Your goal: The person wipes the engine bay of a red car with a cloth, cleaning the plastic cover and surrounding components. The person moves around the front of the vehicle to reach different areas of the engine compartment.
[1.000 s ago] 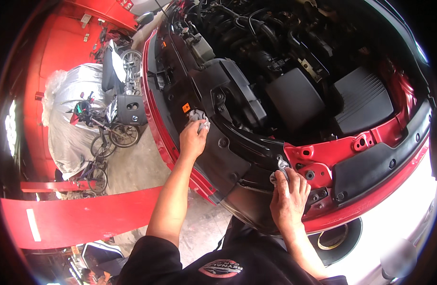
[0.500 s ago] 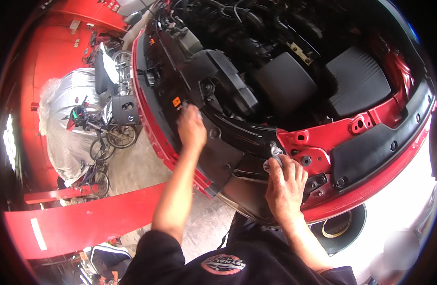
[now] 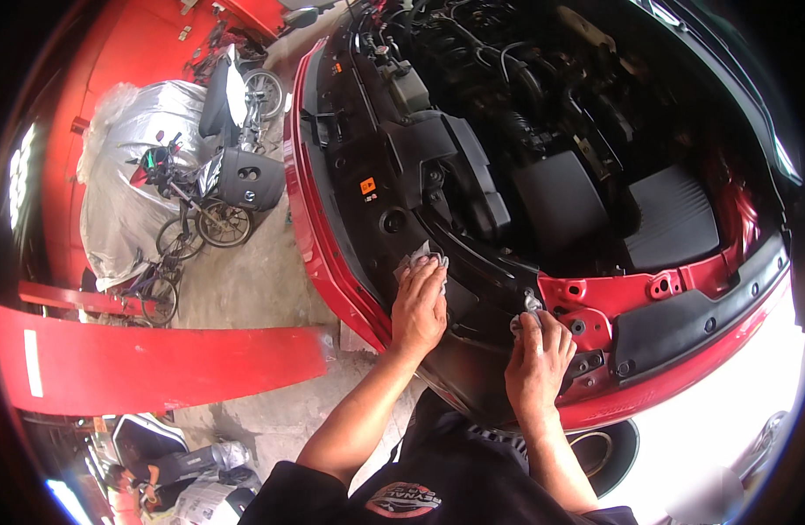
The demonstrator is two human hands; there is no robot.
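A crumpled grey cloth [image 3: 413,257] is pressed by my left hand [image 3: 420,306] against the black plastic panel [image 3: 386,184] along the car's front edge. The fingers cover most of it. My right hand [image 3: 541,359] grips a second grey cloth [image 3: 531,302] in bent fingers, where the black trim meets the red bodywork [image 3: 586,325] near the headlight. What part lies under those fingertips is hidden. Beyond both hands lies the exposed engine bay, with black covers [image 3: 560,197] and a pale reservoir [image 3: 408,90].
A red beam [image 3: 157,360] juts in from the left. Motorbikes, a bicycle [image 3: 161,297] and a plastic-covered shape [image 3: 126,201] stand behind it. A dark round tub [image 3: 625,455] sits below the bumper at right. A person [image 3: 126,490] is at lower left.
My left hand has come down and nearer along the black panel, now pressing the cloth there. The right hand stays near the same spot. The whole view has shifted.
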